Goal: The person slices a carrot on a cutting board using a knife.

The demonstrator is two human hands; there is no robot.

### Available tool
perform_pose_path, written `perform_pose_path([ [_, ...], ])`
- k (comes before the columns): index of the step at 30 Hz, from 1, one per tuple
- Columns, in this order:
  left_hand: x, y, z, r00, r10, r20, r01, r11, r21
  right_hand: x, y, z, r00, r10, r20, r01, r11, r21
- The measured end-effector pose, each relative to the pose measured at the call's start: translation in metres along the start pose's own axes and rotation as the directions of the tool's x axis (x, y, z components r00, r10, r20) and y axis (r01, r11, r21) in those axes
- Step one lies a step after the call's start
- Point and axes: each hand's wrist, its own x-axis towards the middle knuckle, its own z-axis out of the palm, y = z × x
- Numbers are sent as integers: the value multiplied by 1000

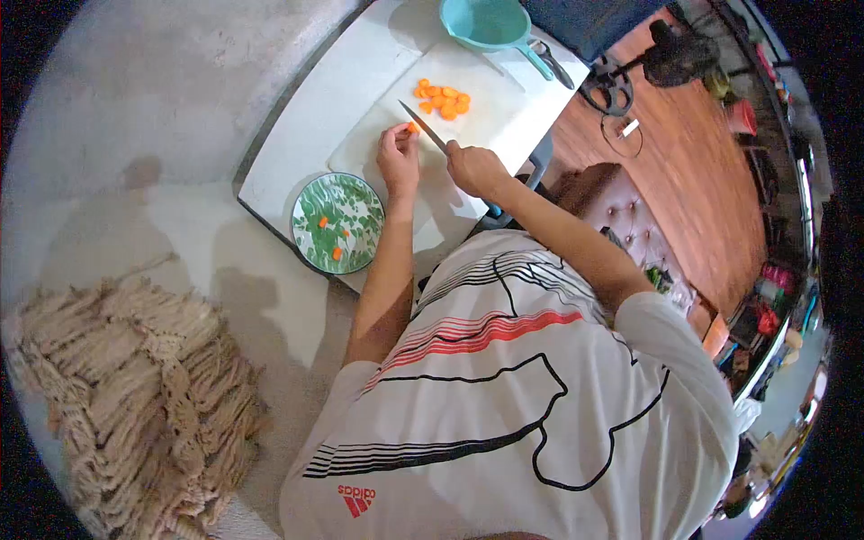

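Observation:
My right hand (475, 169) is closed round the handle of a knife (425, 128), its blade pointing up and left over the cutting board (360, 142). At the blade's left side my left hand (398, 155) pinches a small orange carrot piece (413, 128) against the board. Whether the blade touches that piece I cannot tell. Several cut carrot pieces (448, 105) lie in a loose group on the board beyond the knife. Beside my left forearm stands a green and white plate (310, 193) with a few small carrot bits on it.
A teal strainer (486, 22) with a handle sits at the table's far end, a dark-handled tool (558, 65) beside it. The white table (292, 135) meets a grey wall on the left. A tufted brown seat (621, 211) stands to the right, and a fringed woven hanging (144, 396) lower left.

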Motion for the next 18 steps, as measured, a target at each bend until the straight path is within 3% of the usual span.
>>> perform_pose_path([
  [5,-1,-7,6,999,-12,-39,13,1000,21,-5,-1,0,999,-28,46,30,999,-35],
  [11,-5,4,5,997,-64,-44,67,995,75,-5,-8,-13,992,-128,-21,124,982,-142],
  [13,-5,0,6,999,-9,-54,10,1000,9,-3,-11,-15,996,-78,32,82,979,-189],
  [17,-5,-10,8,998,-35,-59,39,996,78,0,-15,-24,994,-81,70,93,974,-205],
  [18,-5,-14,9,996,31,-80,-25,996,81,-1,-16,-27,993,-90,70,102,974,-204],
])
